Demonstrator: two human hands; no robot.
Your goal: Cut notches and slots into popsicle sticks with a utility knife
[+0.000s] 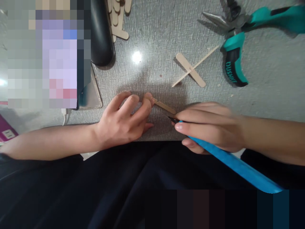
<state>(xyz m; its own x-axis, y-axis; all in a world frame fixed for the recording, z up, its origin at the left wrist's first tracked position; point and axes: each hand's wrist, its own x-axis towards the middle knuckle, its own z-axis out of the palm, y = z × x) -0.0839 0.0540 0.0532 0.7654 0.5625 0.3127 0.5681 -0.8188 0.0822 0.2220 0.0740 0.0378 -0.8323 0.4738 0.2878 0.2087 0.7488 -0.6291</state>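
My left hand has its fingers bent and its fingertips on one end of a wooden craft stick at the table's near edge. From there the stick slants down towards my right hand. That hand is wrapped round a long blue-handled tool with a dark, pointed tip. The tip lies close beside the stick's right end; whether it touches the wood I cannot tell. Beyond the hands, a flat craft stick is crossed by a thin wooden stick.
Teal-and-black pliers lie spread at the back right. Several craft sticks are piled at the back, beside a black rounded case. A phone-like slab with a white cable is at left, partly blurred out.
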